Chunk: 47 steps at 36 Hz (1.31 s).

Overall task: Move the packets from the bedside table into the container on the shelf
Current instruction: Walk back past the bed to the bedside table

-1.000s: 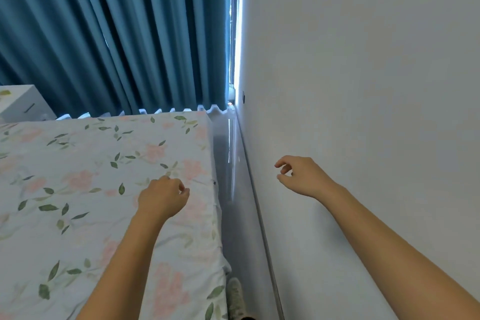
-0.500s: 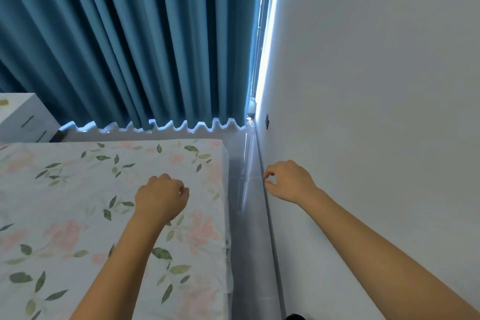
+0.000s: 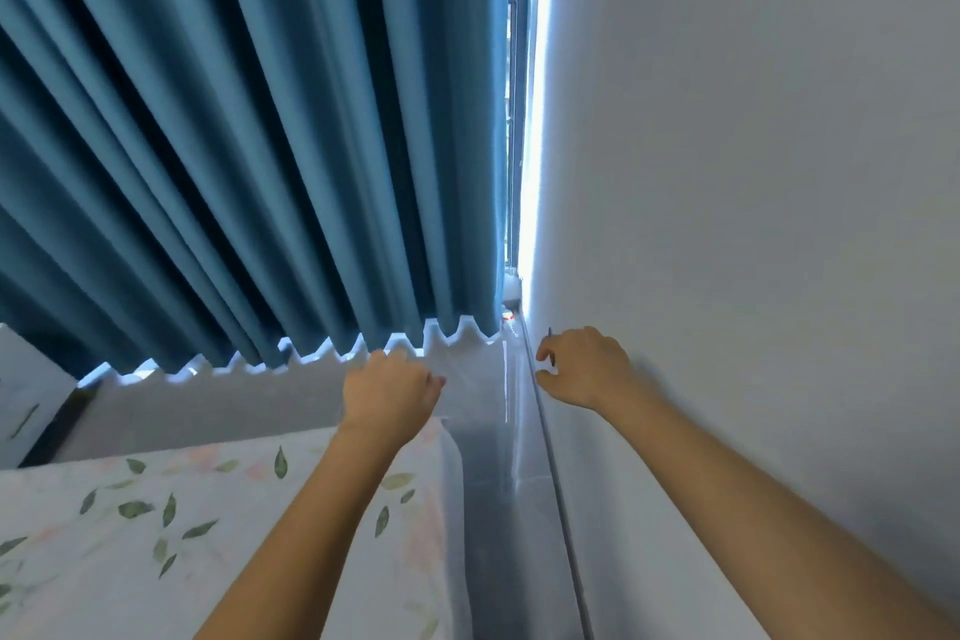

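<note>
Your left hand [image 3: 387,392] has its fingers [image 3: 400,360] curled in, and nothing shows in them; your right hand [image 3: 584,369] has its fingers [image 3: 545,353] bent loosely with a gap by the thumb, and it looks empty too; a thin dark mark beside those fingers may be on the wall, and you cannot tell for sure.

So I think you carry nothing right now; no packets show anywhere, and no container and no shelf show either; the white bench with drawers [image 3: 26,395] peeks in at the far left edge, and its top is cut off, so you cannot tell what lies on it; how many packets are moved or left, the view does not say.

Under your left arm lies the bed with the white sheet with green leaves and pink flowers [image 3: 130,551]; it sits between you and the bench; beside it runs a narrow strip of shiny grey floor [image 3: 498,483]; the plain pale wall [image 3: 753,172] is close on your right; the long blue pleated curtain [image 3: 260,146] hangs ahead; you must go around the bed.
</note>
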Each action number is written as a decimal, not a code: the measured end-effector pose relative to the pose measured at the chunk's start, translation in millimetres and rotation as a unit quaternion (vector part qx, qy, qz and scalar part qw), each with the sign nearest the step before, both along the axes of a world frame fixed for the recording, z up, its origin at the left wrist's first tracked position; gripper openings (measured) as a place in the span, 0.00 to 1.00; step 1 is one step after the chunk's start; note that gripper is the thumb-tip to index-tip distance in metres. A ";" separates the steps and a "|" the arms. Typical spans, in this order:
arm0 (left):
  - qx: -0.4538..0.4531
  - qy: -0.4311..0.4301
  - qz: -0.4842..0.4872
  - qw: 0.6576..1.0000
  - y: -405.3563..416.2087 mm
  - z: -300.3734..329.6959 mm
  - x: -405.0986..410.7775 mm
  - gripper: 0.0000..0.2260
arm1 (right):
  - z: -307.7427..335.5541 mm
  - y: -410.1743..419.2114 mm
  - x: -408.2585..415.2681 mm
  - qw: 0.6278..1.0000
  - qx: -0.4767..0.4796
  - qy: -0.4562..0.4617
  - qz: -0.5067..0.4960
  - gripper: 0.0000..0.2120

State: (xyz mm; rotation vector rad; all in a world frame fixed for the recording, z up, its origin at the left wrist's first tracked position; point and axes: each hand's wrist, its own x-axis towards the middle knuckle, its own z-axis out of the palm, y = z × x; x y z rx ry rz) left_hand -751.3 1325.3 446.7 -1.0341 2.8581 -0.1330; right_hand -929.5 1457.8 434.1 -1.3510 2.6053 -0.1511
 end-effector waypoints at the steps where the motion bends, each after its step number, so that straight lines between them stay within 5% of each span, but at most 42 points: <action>1: 0.005 0.002 0.002 1.000 -12.7 -0.4 -11.9 0.17 | 1.7 -15.2 -8.9 1.000 -0.002 -0.001 0.003 0.16; 18: 0.116 -0.040 0.053 0.991 -266.0 -48.4 -179.2 0.15 | -28.8 -265.9 -182.2 0.998 0.013 -0.037 0.049 0.11; 28: 0.133 0.015 0.152 0.979 -448.4 -24.8 -266.7 0.14 | -0.9 -474.9 -292.9 0.993 0.024 -0.029 0.109 0.20; 37: 0.085 0.080 0.252 0.961 -569.0 -4.5 -260.4 0.14 | 18.1 -638.0 -298.5 0.974 0.030 -0.048 0.219 0.22; 47: 0.142 0.027 0.413 0.899 -683.0 -29.2 -188.3 0.16 | 6.8 -827.0 -238.6 0.921 0.025 -0.052 0.386 0.20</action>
